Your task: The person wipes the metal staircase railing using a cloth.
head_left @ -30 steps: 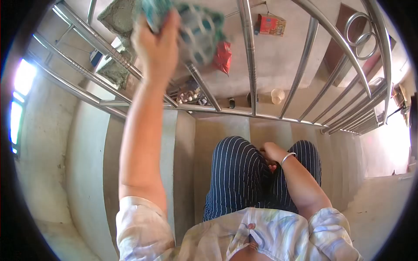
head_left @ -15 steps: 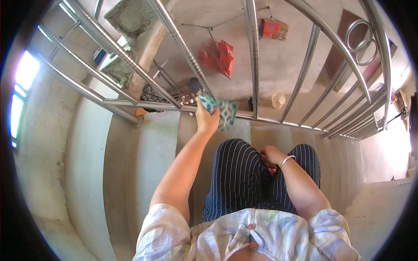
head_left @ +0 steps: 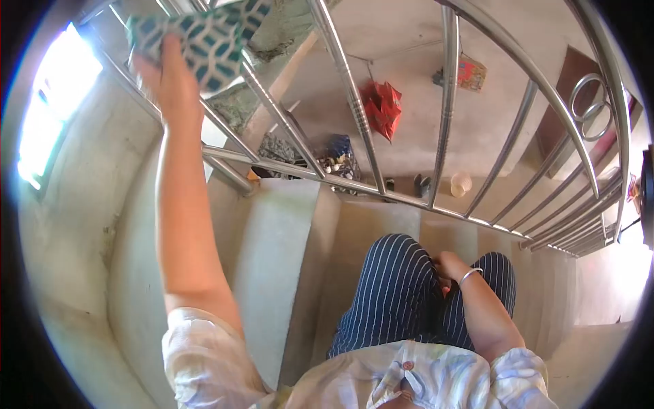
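My left hand [head_left: 170,85] is raised at the upper left, closed on a green and white patterned cloth [head_left: 211,51]. The cloth spreads over the upper parts of the metal railing [head_left: 357,102]. Between my knees, against the striped trousers [head_left: 388,293], rests my right hand [head_left: 448,264]. Its fingers are curled and partly hidden, and whatever they may hold does not show. A silver bangle [head_left: 470,274] circles that wrist.
I am seated on concrete stairs [head_left: 272,238]. Through the railing I see a red bag [head_left: 383,109] and a box [head_left: 471,73] hanging by the wall, a pale basket [head_left: 460,183] and footwear [head_left: 422,185] on the floor. A bright window [head_left: 58,102] is at the left.
My left hand has carried the cloth from the upper bars to the bottom rail, then up and left again. The view has turned to the left. My right hand has stayed between my knees.
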`<state>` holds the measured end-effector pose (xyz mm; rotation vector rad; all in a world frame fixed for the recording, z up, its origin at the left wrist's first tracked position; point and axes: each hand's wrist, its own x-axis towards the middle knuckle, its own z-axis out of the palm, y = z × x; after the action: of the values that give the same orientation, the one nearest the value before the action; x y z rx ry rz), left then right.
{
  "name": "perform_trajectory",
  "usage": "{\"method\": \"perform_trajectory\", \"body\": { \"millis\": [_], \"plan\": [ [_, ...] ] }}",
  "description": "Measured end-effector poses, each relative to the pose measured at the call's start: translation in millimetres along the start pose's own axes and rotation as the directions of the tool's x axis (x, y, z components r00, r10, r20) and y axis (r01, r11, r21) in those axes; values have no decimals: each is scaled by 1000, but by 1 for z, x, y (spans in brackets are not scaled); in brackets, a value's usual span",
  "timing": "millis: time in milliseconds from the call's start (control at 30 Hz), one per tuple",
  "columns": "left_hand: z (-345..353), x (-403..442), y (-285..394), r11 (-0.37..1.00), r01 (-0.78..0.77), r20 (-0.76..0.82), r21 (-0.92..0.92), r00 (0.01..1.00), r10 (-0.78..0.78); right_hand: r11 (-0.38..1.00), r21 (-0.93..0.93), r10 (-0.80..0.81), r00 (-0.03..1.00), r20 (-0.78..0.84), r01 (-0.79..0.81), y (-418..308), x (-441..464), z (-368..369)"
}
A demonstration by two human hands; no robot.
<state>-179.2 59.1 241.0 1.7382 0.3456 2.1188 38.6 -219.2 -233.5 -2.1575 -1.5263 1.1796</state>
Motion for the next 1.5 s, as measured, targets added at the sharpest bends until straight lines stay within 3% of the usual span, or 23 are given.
{"method": "perform_trajectory", "body": {
  "millis": [67,233,300,367,500,567,600,700,767,800,833,867,900,1000,1033,1100,1133,1167,1200,1267,1300,1367,1500],
  "plan": [
    [11,18,-18,998,-42,39,-47,998,44,999,-19,26,1000,-16,-27,9,7,8],
    [35,-3,-46,956,-41,40,291,999,31,999,14,50,999,-16,-50,-1,0,1],
    [31,-43,-61,974,-86,34,211,996,80,997,34,75,997,-20,-75,2,0,3],
    [15,-89,-77,976,42,56,215,997,-55,985,-104,-154,977,-145,140,8,3,6],
    [-20,-189,-103,927,158,211,341,948,-240,996,-69,-56,995,-81,51,1,-1,0],
    [-40,-226,-116,849,359,264,388,839,-476,985,-141,-111,989,-93,97,-5,-8,-5],
    [-45,-232,-117,849,361,260,385,840,-475,984,-147,-111,989,-94,97,6,-2,1],
    [-45,-216,-95,566,766,282,305,494,-822,995,-91,-59,989,-136,46,21,5,10],
    [-43,-174,-89,672,682,356,290,574,-737,999,-27,-47,996,-70,45,2,-8,-3],
    [-37,-143,-81,794,497,339,352,723,-602,998,-31,-59,995,-79,57,3,-2,-1],
    [-21,-110,-54,753,569,212,329,733,-646,997,-38,-77,993,-90,74,9,1,4],
    [-13,-78,-54,854,370,175,366,874,-453,995,-48,-93,991,-95,89,13,3,8],
    [1,-49,-32,937,328,197,121,917,-347,994,-54,-95,992,-86,90,9,2,6],
    [24,28,-10,953,267,304,-144,928,-214,993,-115,-1,1000,-9,0,-11,-6,-9],
    [38,30,17,943,331,237,-39,920,-313,999,-31,30,1000,2,-30,-14,-8,-11],
    [40,42,1,946,318,264,-62,919,-292,996,56,65,998,21,-66,-12,-9,-9],
    [40,45,-10,950,301,290,-87,920,-265,999,-45,8,1000,-5,-8,-9,-6,-7],
    [39,37,-21,888,430,284,-163,883,-375,988,-147,-51,998,-28,46,-6,-3,-6],
    [36,22,-30,894,431,236,-123,888,-396,988,-145,-47,998,-30,42,-2,0,-5],
    [32,-23,-40,870,487,104,-70,871,-479,983,158,95,995,27,-98,6,1,1],
    [31,-52,-41,841,538,15,-62,843,-538,982,160,99,995,30,-103,5,-2,1],
    [13,-101,-54,905,245,107,347,949,-298,993,91,-75,997,-1,75,-2,-6,-4],
    [-23,-180,-96,817,182,242,548,900,-362,998,52,25,1000,-18,-24,-1,-8,-6]
  ]
}}
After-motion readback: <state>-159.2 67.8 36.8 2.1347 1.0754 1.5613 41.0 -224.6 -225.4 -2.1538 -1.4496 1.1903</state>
